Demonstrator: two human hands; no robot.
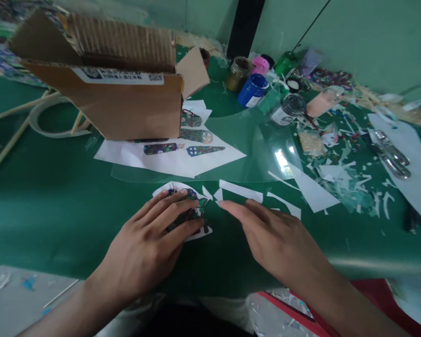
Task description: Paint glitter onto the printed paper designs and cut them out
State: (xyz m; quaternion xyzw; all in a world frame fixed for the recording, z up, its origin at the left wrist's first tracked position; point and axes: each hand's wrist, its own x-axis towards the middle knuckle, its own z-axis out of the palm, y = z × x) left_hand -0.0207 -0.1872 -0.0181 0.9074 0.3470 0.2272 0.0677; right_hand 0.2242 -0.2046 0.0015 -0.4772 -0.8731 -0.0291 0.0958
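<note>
My left hand (150, 234) lies spread over a white paper cutout (205, 230) with a dark, multicoloured printed picture. Its fingers press the cutout against the green table and cover much of the print. To the right, my right hand (275, 231) rests edge-down on the table, index finger stretched toward the cutout. That fingertip touches or nearly touches a small white paper scrap (218, 194); I cannot tell which. The right thumb and the undersides of the other fingers are hidden. A longer paper strip (242, 191) lies just beyond this hand.
Behind the hands, an open cardboard box (136, 105) stands on a printed paper sheet (217, 161) and a clear plastic sheet (266, 140). Paint jars (253, 91) line the back. Scraps and a metal folding tool (393, 154) lie right; a tape roll (58, 133) lies left.
</note>
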